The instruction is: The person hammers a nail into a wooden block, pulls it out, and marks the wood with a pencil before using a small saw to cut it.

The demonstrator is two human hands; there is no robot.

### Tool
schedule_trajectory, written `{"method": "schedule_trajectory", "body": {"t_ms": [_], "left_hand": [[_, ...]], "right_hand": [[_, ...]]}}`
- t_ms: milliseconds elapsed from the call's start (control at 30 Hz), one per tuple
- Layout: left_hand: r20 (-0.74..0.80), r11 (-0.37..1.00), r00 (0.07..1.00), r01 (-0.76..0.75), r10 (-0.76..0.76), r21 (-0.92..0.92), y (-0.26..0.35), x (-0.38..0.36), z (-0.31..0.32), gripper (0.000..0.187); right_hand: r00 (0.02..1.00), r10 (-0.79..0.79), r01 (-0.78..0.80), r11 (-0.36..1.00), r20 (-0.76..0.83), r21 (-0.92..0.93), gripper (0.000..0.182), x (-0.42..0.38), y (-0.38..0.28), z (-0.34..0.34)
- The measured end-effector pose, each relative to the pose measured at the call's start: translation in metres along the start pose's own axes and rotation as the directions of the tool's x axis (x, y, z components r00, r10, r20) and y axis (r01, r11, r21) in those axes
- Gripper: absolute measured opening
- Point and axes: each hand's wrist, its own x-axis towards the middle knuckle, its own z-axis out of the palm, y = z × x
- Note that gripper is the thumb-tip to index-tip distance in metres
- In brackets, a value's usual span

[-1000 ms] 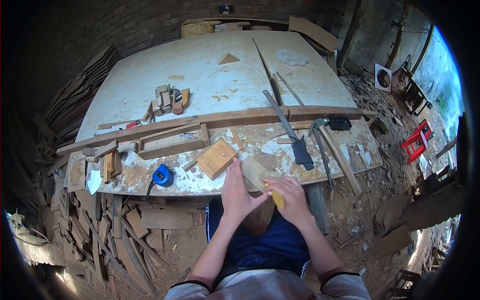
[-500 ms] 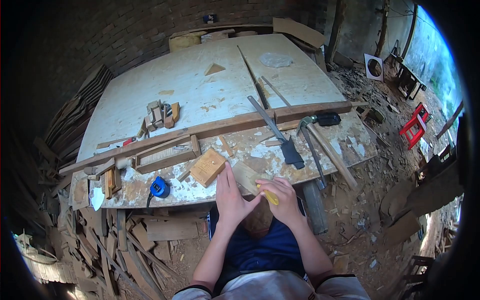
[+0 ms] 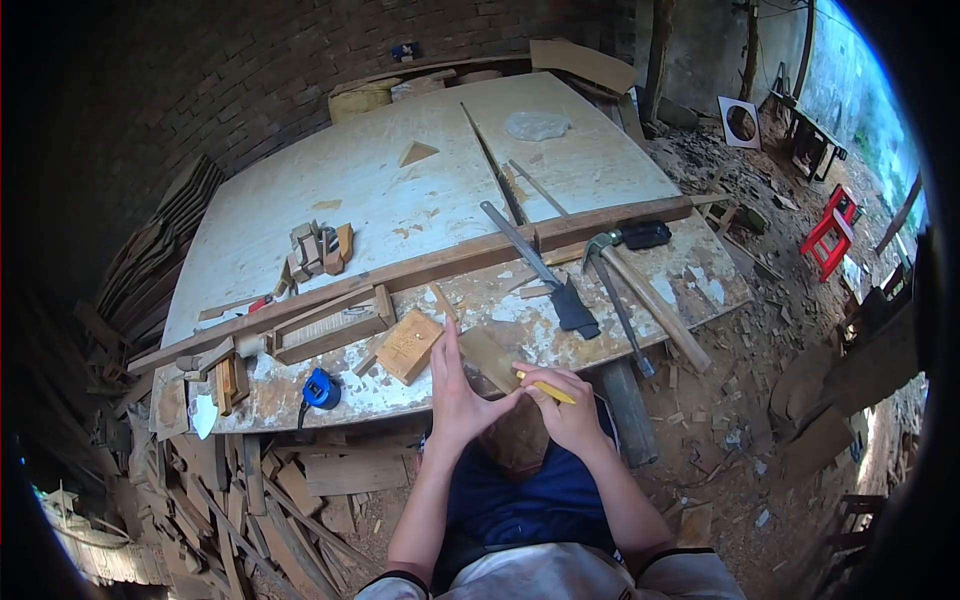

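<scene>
My right hand [image 3: 572, 412] is closed around a slim yellow pen-like tool [image 3: 553, 391], which sticks out to both sides of the fingers. Its left end lies over the right edge of a flat wooden board [image 3: 487, 358] at the bench's near edge. My left hand [image 3: 462, 405] stands along the board's left side, fingers stretched forward and thumb spread toward my right hand. Just left of those fingertips lies a thick wooden block [image 3: 410, 346]. Beyond the board is a hand saw-like tool with a black-wrapped grip [image 3: 574, 310]. A hammer [image 3: 655, 305] lies to the right.
A long wooden rail [image 3: 430, 270] crosses the worn bench [image 3: 330, 240]. On the near left are a blue tape measure [image 3: 321, 388] and a wooden frame [image 3: 335, 325]. Small wooden pieces [image 3: 320, 248] cluster behind the rail. Scrap wood [image 3: 240, 500] covers the floor; a red stool [image 3: 829, 240] stands right.
The yellow tool has swung from pointing steeply down to lying more sideways in my right hand. My left hand keeps nearly the same pose. The view has shifted slightly.
</scene>
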Motion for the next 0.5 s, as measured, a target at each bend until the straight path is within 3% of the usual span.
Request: {"method": "schedule_trajectory", "body": {"t_ms": [267, 500], "left_hand": [[0.175, 0.943, 0.984, 0.082, -0.026, -0.322, -0.014, 0.006, 0.016, 0.141], [0.204, 0.955, 0.979, 0.062, -0.002, -0.289, -0.019, -0.001, 0.023, 0.111]], "right_hand": [[0.987, 0.147, -0.138, 0.983, -0.059, 0.125, 0.014, -0.006, -0.001, 0.007], [0.992, 0.104, -0.094, 0.987, -0.075, 0.129, 0.014, -0.010, 0.004, 0.013]]}}
